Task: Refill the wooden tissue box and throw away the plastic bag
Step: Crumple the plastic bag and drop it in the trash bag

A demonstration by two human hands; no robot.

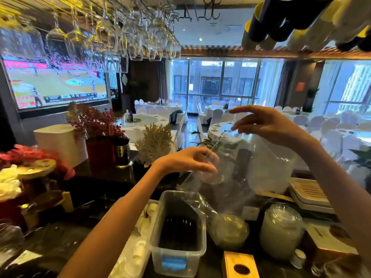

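Observation:
Both my hands hold a clear plastic bag (267, 167) up over the bar counter. My right hand (267, 123) pinches its upper edge at the right, fingers partly spread. My left hand (192, 161) grips the bag's lower left part, fingers curled into the film. The bag hangs loose and crumpled, its lower end trailing down toward a clear plastic bin (178, 233). A wooden tissue box (240, 265) with a round hole in its top stands at the bottom edge, below the bag.
A clear lidded jar (281, 231) and a flat white tray (309, 195) stand at the right. Stacked white lids (140, 237) lie left of the bin. Flower arrangements (94, 121) and a white box (58, 141) line the counter's left. Wine glasses (120, 37) hang overhead.

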